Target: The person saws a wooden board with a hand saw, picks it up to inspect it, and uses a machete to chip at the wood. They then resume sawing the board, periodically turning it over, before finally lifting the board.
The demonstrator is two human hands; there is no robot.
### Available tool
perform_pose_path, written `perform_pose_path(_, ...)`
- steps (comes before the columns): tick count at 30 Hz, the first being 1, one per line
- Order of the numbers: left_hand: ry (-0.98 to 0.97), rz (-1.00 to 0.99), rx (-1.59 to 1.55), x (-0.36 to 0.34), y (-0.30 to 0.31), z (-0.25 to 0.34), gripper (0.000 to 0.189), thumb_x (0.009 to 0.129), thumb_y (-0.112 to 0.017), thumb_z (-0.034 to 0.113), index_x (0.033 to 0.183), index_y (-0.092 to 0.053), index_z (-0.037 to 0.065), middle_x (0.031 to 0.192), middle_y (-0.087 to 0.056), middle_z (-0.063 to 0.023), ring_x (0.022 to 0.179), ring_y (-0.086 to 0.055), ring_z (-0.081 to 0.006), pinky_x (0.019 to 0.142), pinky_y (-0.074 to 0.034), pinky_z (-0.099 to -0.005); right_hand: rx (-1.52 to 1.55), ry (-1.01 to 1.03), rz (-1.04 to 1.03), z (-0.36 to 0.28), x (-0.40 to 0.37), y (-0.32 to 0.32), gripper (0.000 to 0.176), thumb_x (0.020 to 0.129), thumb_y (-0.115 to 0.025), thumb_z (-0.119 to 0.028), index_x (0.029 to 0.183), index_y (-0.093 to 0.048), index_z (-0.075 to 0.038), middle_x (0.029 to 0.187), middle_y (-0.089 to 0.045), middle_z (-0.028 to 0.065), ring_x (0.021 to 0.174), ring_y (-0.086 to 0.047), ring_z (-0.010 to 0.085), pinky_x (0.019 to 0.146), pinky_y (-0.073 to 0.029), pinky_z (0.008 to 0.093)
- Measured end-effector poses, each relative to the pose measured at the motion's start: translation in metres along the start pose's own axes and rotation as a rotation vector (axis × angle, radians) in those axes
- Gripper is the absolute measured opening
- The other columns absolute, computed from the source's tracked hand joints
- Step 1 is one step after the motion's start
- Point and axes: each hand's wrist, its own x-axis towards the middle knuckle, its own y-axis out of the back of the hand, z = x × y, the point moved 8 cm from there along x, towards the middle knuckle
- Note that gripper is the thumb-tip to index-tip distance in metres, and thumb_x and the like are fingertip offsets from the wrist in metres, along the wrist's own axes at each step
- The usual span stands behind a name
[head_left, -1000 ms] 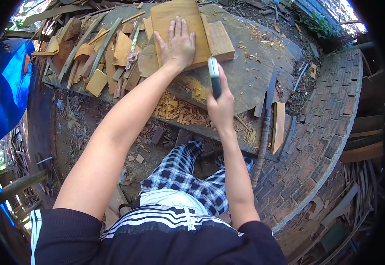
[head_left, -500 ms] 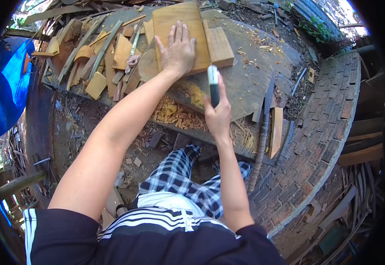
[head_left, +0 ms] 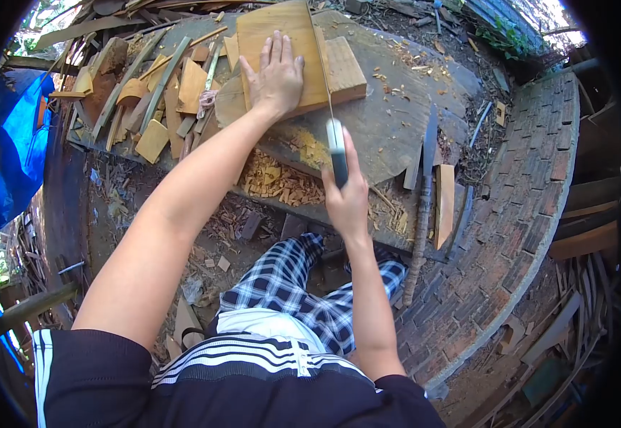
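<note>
My left hand (head_left: pixel 277 82) lies flat, fingers spread, on a thick yellowish wooden board (head_left: pixel 282 25). In my right hand (head_left: pixel 347 203) is the dark green and pale handle of a handsaw (head_left: pixel 336 146), gripped with the index finger stretched along it. Its thin blade, seen nearly edge-on, runs away from me along the board's right side. A paler wood block (head_left: pixel 345 68) sits just right of the blade. All of this rests on a worn wooden work surface (head_left: pixel 389 135) with sawdust (head_left: pixel 309 148) at its near edge.
Wood offcuts (head_left: pixel 154 140) crowd the left side of the surface. A long-handled blade (head_left: pixel 424 171) and a wood strip (head_left: pixel 444 203) lie at the right edge. Wood chips (head_left: pixel 278 180) are heaped below my left wrist. A curved brick ledge (head_left: pixel 496 214) borders the right.
The handsaw has drawn back toward me, baring more blade between handle and board. My left hand stays pressed on the board; the whole view has shifted slightly.
</note>
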Motion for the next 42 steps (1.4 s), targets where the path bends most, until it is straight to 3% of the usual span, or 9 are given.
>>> perform_pose_path(2,-0.004,-0.007,0.0,0.0,0.0,0.002,0.058,0.104,-0.027,0.039,0.153,-0.027,0.009,0.163,-0.02,-0.0052,0.15,-0.018,-0.0211,0.117,-0.005,-0.0655,-0.071,0.207,0.102,0.008,-0.063,0.011,0.069,0.087,-0.056,0.001,0.151,-0.033,-0.013,0.117,-0.066,0.0249,0.103,-0.067,0.0383,0.085,-0.055,0.04)
perform_pose_path(4,0.009,-0.007,0.002,0.003,0.001,0.0,0.058,0.104,-0.027,0.039,0.153,-0.027,0.009,0.163,-0.02,-0.0053,0.15,-0.018,-0.0213,0.117,-0.005,-0.0655,-0.056,0.075,0.023,0.03,-0.124,0.019,0.071,0.086,-0.055,0.004,0.151,-0.033,-0.011,0.128,-0.062,0.0219,0.112,-0.064,0.036,0.094,-0.053,0.0387)
perform_pose_path(8,0.004,-0.031,0.013,-0.001,0.002,0.004,0.058,0.104,-0.027,0.04,0.153,-0.027,0.009,0.163,-0.019,-0.0051,0.15,-0.018,-0.0207,0.117,-0.005,-0.0653,-0.029,0.136,0.036,0.005,-0.048,0.016,0.068,0.088,-0.056,-0.002,0.151,-0.034,-0.014,0.128,-0.061,0.0241,0.11,-0.064,0.0386,0.089,-0.053,0.0423)
perform_pose_path(12,0.021,-0.026,0.013,0.002,-0.004,-0.002,0.059,0.104,-0.026,0.043,0.154,-0.027,0.011,0.163,-0.02,-0.0037,0.15,-0.019,-0.0209,0.117,-0.003,-0.0645,-0.082,0.058,0.038,0.008,0.012,-0.006,0.066,0.091,-0.056,-0.009,0.152,-0.032,-0.017,0.091,-0.068,0.0273,0.084,-0.068,0.0427,0.07,-0.051,0.0463)
perform_pose_path(18,0.003,-0.02,0.039,-0.001,0.001,0.001,0.058,0.104,-0.028,0.04,0.153,-0.027,0.009,0.163,-0.02,-0.0043,0.15,-0.019,-0.0203,0.116,-0.005,-0.0662,0.017,0.042,0.027,0.023,-0.126,0.018,0.072,0.086,-0.055,0.005,0.152,-0.032,-0.014,0.128,-0.062,0.0224,0.108,-0.066,0.0354,0.093,-0.053,0.0376)
perform_pose_path(24,0.045,-0.048,0.021,0.002,-0.002,-0.002,0.059,0.104,-0.026,0.042,0.154,-0.028,0.011,0.163,-0.02,-0.003,0.15,-0.017,-0.0191,0.116,-0.003,-0.0654,-0.02,0.04,0.057,0.005,0.011,-0.007,0.068,0.09,-0.057,-0.006,0.152,-0.032,-0.017,0.094,-0.066,0.0309,0.09,-0.069,0.0418,0.073,-0.049,0.0488)
perform_pose_path(30,0.043,-0.018,0.023,0.001,-0.001,-0.002,0.058,0.104,-0.029,0.04,0.153,-0.029,0.01,0.163,-0.021,-0.0043,0.149,-0.02,-0.02,0.115,-0.007,-0.0674,-0.033,0.09,0.007,0.021,-0.117,0.022,0.072,0.087,-0.054,0.003,0.153,-0.031,-0.014,0.126,-0.063,0.0225,0.109,-0.065,0.0369,0.093,-0.054,0.041)
perform_pose_path(37,0.031,-0.009,0.029,0.001,0.0,-0.002,0.058,0.104,-0.026,0.042,0.154,-0.028,0.013,0.163,-0.022,-0.0022,0.15,-0.019,-0.0192,0.116,-0.003,-0.0667,-0.062,0.03,0.039,0.008,0.018,-0.009,0.063,0.094,-0.052,-0.009,0.152,-0.032,-0.018,0.111,-0.066,0.0269,0.099,-0.067,0.0416,0.078,-0.053,0.0431)
perform_pose_path(42,0.045,-0.037,0.02,0.0,0.002,0.0,0.058,0.104,-0.026,0.039,0.154,-0.025,0.01,0.163,-0.019,-0.0029,0.15,-0.018,-0.0186,0.117,-0.005,-0.0666,-0.043,0.144,0.029,0.02,-0.093,0.017,0.069,0.088,-0.056,0.0,0.152,-0.032,-0.013,0.118,-0.066,0.0244,0.103,-0.068,0.0366,0.084,-0.056,0.0395)
